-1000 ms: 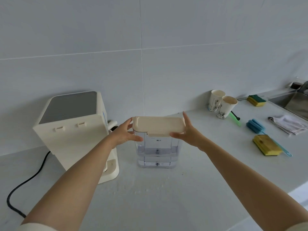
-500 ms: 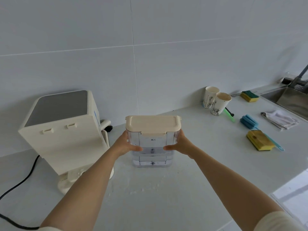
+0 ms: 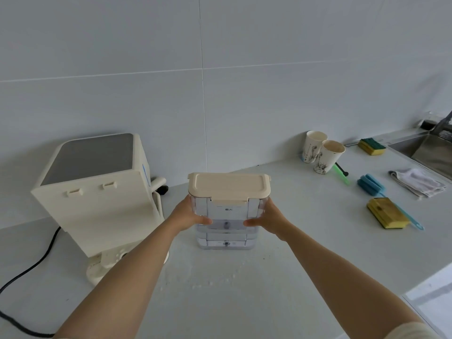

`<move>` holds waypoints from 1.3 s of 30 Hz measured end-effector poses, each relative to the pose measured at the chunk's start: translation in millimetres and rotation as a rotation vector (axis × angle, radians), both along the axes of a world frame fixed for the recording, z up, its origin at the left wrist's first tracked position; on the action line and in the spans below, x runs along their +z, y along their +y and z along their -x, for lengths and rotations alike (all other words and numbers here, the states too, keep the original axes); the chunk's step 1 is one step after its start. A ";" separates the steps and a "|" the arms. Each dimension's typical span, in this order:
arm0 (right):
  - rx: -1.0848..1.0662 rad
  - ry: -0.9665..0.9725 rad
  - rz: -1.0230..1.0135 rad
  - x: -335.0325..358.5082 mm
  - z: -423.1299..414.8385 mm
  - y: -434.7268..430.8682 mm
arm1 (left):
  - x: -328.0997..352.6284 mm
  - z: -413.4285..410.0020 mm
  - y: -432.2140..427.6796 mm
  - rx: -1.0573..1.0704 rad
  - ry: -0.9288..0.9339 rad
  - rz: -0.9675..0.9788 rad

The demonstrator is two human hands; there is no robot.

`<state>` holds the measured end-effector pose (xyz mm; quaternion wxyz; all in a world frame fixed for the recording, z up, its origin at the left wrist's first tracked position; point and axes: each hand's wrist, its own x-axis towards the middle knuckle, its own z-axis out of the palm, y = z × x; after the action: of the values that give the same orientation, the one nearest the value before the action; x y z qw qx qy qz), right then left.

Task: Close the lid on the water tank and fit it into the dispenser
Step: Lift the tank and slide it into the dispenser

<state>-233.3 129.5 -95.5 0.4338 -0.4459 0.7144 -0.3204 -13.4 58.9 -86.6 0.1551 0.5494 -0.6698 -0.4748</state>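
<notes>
The clear water tank (image 3: 227, 231) stands upright on the white counter in the middle of the view, with some water in its lower part. Its cream lid (image 3: 228, 185) lies flat on top, the front tab down. My left hand (image 3: 187, 215) grips the tank's left side and my right hand (image 3: 267, 217) grips its right side, thumbs on the front face below the lid. The cream dispenser (image 3: 97, 199) with a grey top stands to the left, its back with two slots turned toward me, close to my left forearm.
A black power cord (image 3: 31, 263) runs from the dispenser to the left edge. Two paper cups (image 3: 322, 155), a green brush, a blue sponge brush (image 3: 370, 183), yellow sponges (image 3: 387, 216), a white cloth (image 3: 418, 182) and a sink (image 3: 430, 150) lie to the right. Water droplets spot the counter in front.
My hands held the lid at its ends above the tank, set it down on top, then slid down onto the tank's sides. The view has shifted slightly right.
</notes>
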 end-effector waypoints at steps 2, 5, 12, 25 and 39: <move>0.003 -0.005 0.005 0.2 -0.8 0.3 | 2.5 -0.8 2.5 0.000 -0.003 0.000; 0.018 0.000 0.020 2.4 -2.6 -0.6 | 4.8 -3.8 4.0 0.012 -0.002 0.021; 0.098 0.037 0.062 23.3 -15.6 -6.9 | 25.5 -27.7 7.3 0.007 0.028 0.026; 0.285 0.059 0.139 84.2 -88.9 -35.4 | 92.7 -112.1 24.0 0.157 0.085 0.127; 0.512 -0.071 0.216 140.0 -178.9 -52.9 | 155.4 -193.3 42.0 0.317 0.065 0.148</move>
<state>-54.4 76.5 44.5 0.4754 -0.6440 0.5245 -0.2901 179.9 100.9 68.8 0.2895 0.6195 -0.6028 -0.4111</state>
